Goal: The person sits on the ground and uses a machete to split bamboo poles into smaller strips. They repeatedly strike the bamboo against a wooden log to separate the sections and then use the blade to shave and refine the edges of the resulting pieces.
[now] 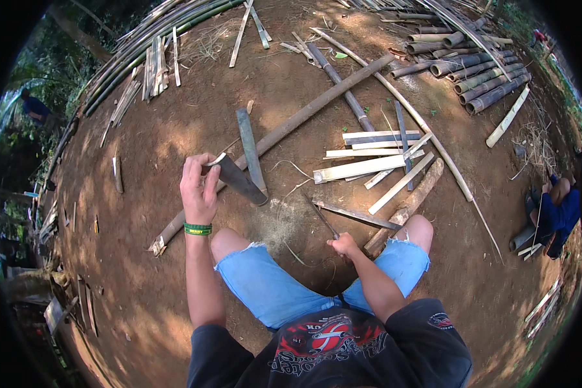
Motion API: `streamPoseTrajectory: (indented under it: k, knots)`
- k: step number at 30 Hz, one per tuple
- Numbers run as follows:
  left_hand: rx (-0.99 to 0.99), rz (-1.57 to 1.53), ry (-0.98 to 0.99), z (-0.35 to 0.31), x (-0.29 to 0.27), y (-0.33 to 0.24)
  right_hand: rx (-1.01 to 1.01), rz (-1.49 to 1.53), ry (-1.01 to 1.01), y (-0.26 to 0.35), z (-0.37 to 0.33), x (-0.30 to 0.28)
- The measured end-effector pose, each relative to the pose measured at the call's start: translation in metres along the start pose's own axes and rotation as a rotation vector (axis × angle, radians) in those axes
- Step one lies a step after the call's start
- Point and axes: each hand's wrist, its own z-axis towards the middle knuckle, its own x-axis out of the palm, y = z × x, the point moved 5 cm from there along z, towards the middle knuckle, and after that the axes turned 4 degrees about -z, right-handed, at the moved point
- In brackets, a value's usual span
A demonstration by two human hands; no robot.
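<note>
Head view: bare knees close to a knife

At the lower centre, denim shorts leave both knees uncovered, which looks like the first hazard: a stroke that glances off hard bamboo could carry toward a leg. Just beyond, right of centre, the right hand has its fingers wrapped around the knife's handle. The blade slants up to the left, apart from the bamboo; a slack grip might let it twist.

Left of centre, the left hand pinches the upper end of a dark bamboo piece between thumb and fingers. The piece tilts, its lower end near the middle of the frame; I cannot tell how firmly that end sits on the soil. Poor seating could make it skid, and fingertips at the top rim would be exposed to any cut there.

Beside the right knee lies a thick log, with a narrow strip reaching from it toward the blade; that strip could snag a swing. Past the held piece, a dark slab appears to cross a long pole, so a knock might shift it. Pale strips lie loosely crossed right of centre and could slide. At the right edge, a co-worker sits well apart, making stray chips a lesser worry.
</note>
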Motion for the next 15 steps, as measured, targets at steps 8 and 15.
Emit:
streamPoseTrajectory:
  k: [8, 15]
  knots:
    - [0.114, -0.001, 0.076, -0.047, 0.074, 0.025, -0.470, 0.181, -0.254, 0.108, -0.141, -0.056]
    - [-0.115, -0.230, 0.027, -0.078, 0.103, 0.038, -0.637, 0.144, -0.283, 0.162, -0.261, -0.079]
